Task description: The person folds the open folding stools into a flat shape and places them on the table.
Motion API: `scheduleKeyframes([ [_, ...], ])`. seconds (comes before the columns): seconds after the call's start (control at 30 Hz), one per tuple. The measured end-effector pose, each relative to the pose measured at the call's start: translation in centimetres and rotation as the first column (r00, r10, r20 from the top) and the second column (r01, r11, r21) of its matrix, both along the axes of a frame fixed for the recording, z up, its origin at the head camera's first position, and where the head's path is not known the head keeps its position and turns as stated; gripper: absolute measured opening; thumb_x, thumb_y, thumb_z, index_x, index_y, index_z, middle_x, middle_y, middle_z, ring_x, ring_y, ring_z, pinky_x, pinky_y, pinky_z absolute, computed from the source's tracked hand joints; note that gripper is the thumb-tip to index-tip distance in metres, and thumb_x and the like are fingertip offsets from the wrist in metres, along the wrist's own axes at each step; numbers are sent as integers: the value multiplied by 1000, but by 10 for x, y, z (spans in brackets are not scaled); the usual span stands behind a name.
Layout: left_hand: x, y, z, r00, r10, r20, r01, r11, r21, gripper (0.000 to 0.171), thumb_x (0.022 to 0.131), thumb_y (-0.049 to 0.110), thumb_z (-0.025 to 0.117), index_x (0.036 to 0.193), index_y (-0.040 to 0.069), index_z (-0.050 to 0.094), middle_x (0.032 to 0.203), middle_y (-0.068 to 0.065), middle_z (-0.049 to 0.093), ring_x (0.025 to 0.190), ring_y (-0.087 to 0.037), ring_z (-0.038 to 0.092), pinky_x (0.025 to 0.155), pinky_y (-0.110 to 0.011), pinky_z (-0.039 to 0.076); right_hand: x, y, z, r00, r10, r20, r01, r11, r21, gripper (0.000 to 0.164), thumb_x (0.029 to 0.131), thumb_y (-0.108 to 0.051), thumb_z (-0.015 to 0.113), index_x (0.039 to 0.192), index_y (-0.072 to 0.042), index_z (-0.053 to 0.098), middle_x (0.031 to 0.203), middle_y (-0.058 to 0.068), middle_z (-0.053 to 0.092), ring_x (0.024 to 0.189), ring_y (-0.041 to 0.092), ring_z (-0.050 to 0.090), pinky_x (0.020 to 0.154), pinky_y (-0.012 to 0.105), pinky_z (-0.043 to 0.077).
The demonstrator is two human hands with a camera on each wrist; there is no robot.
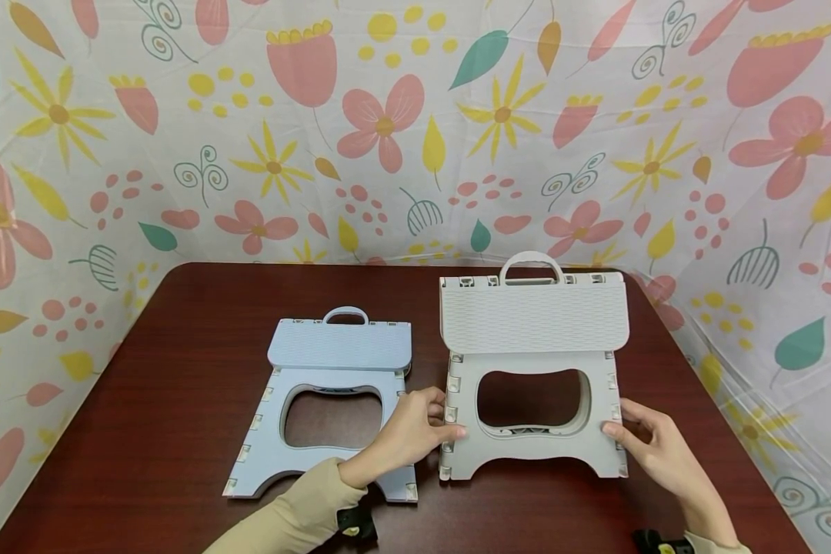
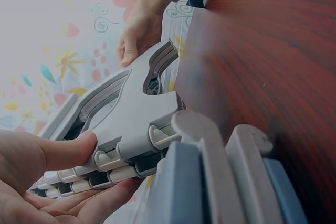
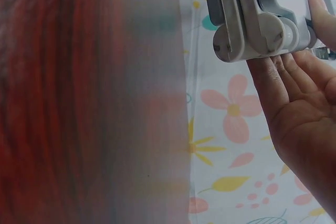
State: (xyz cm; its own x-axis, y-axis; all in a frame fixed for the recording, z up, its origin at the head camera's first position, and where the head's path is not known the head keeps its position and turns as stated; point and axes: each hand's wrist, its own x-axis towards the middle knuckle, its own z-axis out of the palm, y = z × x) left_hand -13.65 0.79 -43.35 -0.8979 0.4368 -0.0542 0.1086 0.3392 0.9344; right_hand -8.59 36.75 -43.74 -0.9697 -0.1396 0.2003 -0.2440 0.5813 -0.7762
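A folded off-white step stool [image 1: 533,319], its looped handle at the far end, is gripped at both side edges. My left hand [image 1: 414,431] holds its lower left edge, thumb on the front panel and fingers behind the hinged side. On the opposite edge my right hand [image 1: 654,442] pinches it the same way. In the left wrist view the stool [image 2: 142,98] is tilted, its hinge row against my left fingers. The right wrist view shows my right fingers under a stool corner [image 3: 252,35]. A smaller light-blue folded stool [image 1: 339,346] lies to the left, partly behind my left forearm.
Both stools are over a dark red-brown wooden table [image 1: 159,385]. A flower-patterned cloth [image 1: 381,192] hangs behind the table and along its sides. The blue stool's edge is close beside my left hand. Dark straps [image 1: 356,523] sit on both wrists.
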Motion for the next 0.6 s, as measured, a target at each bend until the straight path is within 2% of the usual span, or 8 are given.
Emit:
scheduleKeyframes([
  [0.33,0,-2,3,1000,2,6,-2,1000,-16,45,78,19,81,110,-6,63,101,-18,72,98,-27,70,77,-28,56,-1,-1,1,1000,12,-5,-12,1000,-5,32,88,7,62,121,8,58,100,-27,65,71,0,64,57,21,50],
  [0.6,0,-1,0,1000,-3,-1,3,1000,-26,48,79,20,81,112,-8,62,101,-19,72,97,-28,70,76,-29,56,-1,0,-1,1000,21,6,-21,1000,-2,33,89,7,61,121,12,57,101,-27,65,72,0,64,58,21,50],
])
